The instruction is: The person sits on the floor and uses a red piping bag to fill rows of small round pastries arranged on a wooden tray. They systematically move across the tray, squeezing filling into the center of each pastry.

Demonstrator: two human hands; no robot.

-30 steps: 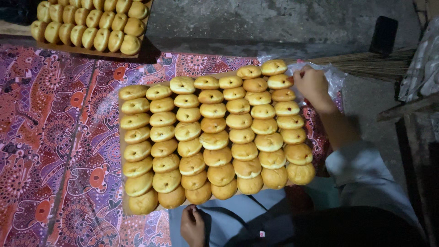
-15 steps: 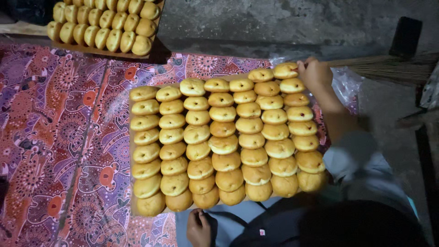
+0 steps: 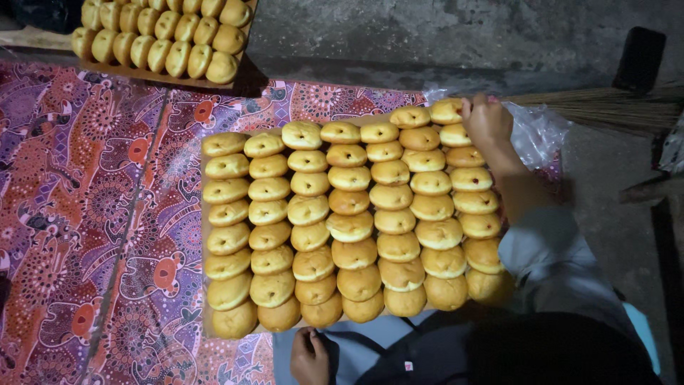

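Right hand [image 3: 486,120] grips the far corner of the bun tray [image 3: 206,324], touching a bun [image 3: 447,110]; left hand [image 3: 310,354] rests curled just below the tray's near edge, grasping nothing visible.

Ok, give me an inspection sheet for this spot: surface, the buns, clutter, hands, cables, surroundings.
Surface: patterned red-purple cloth laid over a grey concrete floor.
Job's things: buns packed in six rows on a board; edges mostly hidden.
Clutter: clear plastic bag beside the far right corner; broom lying beyond it.
Hands: right hand at the far right corner, touching the end buns; left hand at the near edge, grip cannot be told.
Cables: nothing seen.
Surroundings: second tray of buns at the top left; dark flat object at the top right.
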